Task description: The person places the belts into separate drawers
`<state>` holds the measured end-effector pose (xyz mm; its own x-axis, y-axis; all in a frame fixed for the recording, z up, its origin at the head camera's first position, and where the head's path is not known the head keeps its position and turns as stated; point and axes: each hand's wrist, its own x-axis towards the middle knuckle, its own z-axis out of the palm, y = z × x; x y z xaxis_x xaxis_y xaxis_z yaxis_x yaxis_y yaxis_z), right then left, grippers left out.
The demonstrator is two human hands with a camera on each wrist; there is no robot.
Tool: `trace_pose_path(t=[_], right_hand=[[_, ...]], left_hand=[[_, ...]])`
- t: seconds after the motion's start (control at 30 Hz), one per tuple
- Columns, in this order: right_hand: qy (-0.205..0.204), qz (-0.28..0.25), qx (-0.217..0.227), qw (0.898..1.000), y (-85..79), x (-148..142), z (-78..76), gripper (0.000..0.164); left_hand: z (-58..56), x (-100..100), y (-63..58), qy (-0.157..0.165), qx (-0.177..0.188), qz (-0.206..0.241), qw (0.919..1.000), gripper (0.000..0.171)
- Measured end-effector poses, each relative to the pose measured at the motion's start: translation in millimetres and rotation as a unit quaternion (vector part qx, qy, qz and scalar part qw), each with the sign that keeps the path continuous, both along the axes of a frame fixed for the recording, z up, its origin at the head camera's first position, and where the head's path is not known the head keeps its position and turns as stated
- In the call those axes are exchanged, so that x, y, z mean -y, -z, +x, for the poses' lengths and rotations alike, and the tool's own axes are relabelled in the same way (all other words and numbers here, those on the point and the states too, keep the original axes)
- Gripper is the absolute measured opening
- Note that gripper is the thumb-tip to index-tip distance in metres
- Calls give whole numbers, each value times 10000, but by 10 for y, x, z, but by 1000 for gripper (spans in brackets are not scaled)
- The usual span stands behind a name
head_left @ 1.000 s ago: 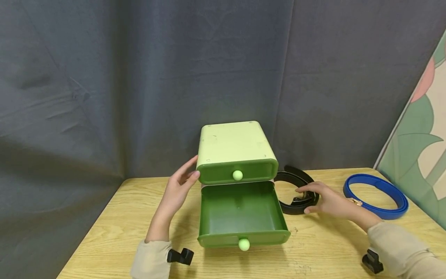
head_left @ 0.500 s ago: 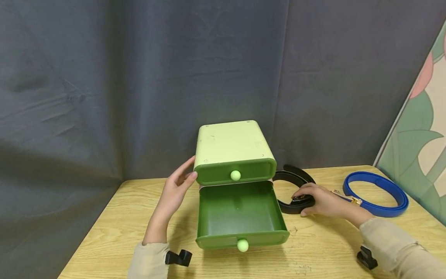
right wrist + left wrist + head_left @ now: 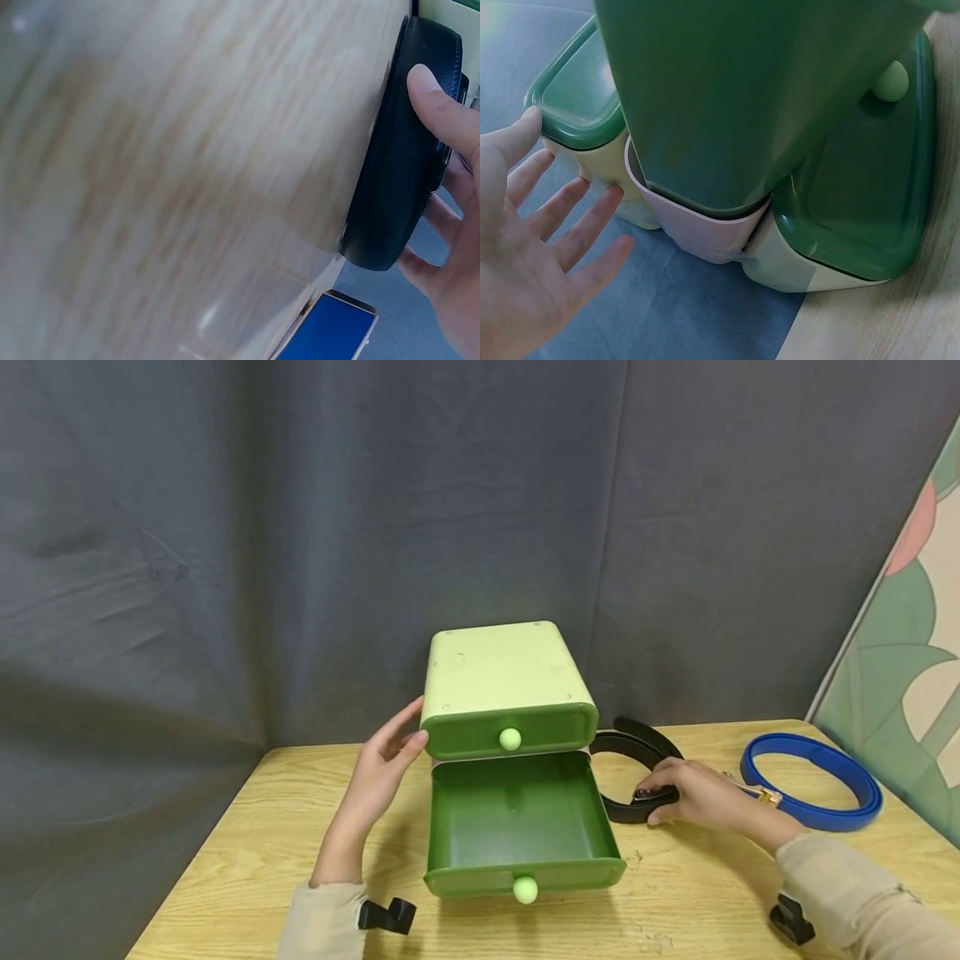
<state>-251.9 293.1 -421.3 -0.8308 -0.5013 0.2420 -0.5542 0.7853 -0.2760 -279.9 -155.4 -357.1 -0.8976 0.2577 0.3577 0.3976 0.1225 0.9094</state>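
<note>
A small drawer cabinet [image 3: 502, 664] with a pale yellow-green top stands on the table. Its middle drawer [image 3: 480, 881], dark green with a light green ball knob, is pulled out and has nothing in it. My left hand [image 3: 375, 777] steadies the cabinet's left side, thumb at the top drawer's front edge and fingers spread along the wall. To the right lies a coiled black belt [image 3: 630, 813]. My right hand [image 3: 697, 795] grips this coil near its buckle, thumb on the near outer face [image 3: 409, 142] and fingers over the far side.
A coiled blue belt [image 3: 825, 818] with a gold buckle [image 3: 767, 796] lies right of my right hand. In the left wrist view, the bottom drawer [image 3: 862, 187] is closed. A grey curtain [image 3: 450, 510] hangs behind the wooden table [image 3: 247, 843]; a painted panel [image 3: 900, 660] borders the right.
My right hand has moved slightly left and closed its fingers and thumb on the black belt. My left hand keeps its place on the cabinet.
</note>
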Motion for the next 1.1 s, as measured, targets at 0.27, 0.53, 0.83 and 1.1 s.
trace_pose_path(t=[0.27,0.53,0.83,1.1], right_hand=[[153,127,-130,9997,-54,30,77,41],[469,140,-157,9987,-124,40,150,42],[629,-103,-621,9960,-187,11,267,40],[529,-138,-997,9935,-386,3,428,42]], left_hand=[[2,0,8,7,-43,37,10000,50],[-11,-6,11,-8,-14,29,10000,50],[-11,-10,7,23,-30,-18,10000,51],[35,1,35,-46,57,-48,10000,51]])
